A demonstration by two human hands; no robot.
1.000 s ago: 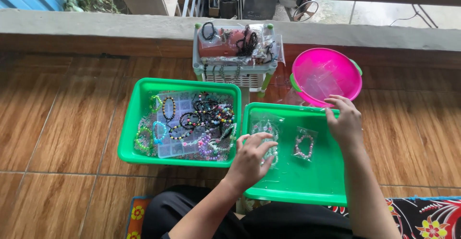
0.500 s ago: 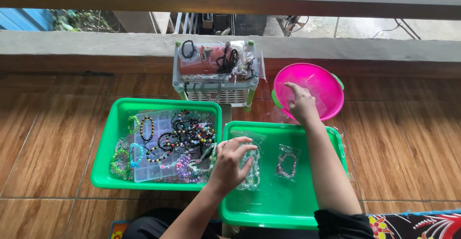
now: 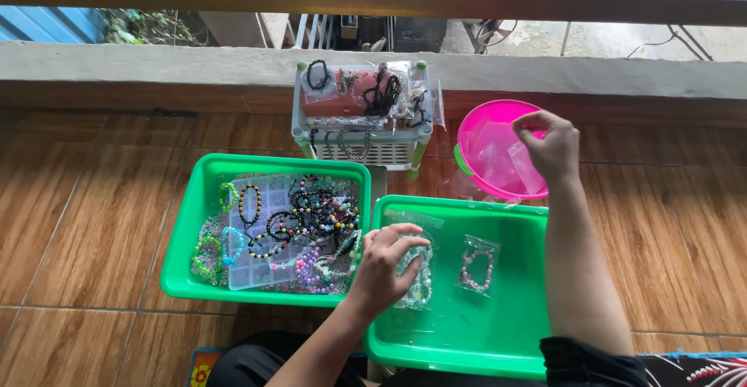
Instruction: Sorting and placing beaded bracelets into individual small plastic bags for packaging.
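Green plastic tray (image 3: 513, 224), nearer one: we rest our left hand (image 3: 387, 266) on a clear packet (image 3: 416, 274) holding a pale beaded bracelet, fingers curled over it and pressing it to the tray floor. A second bagged bracelet (image 3: 477, 265) lies just beside, apart from the hand. Pink bowl (image 3: 482, 119), beyond the tray: our right hand (image 3: 554, 147) hovers over its rim, fingertips pinched on a small clear bag (image 3: 525, 171). Left green tray (image 3: 194, 224): many beaded bracelets (image 3: 299, 216) heaped over a clear divided box. White slatted basket (image 3: 362, 150) behind, carrying dark bracelets.
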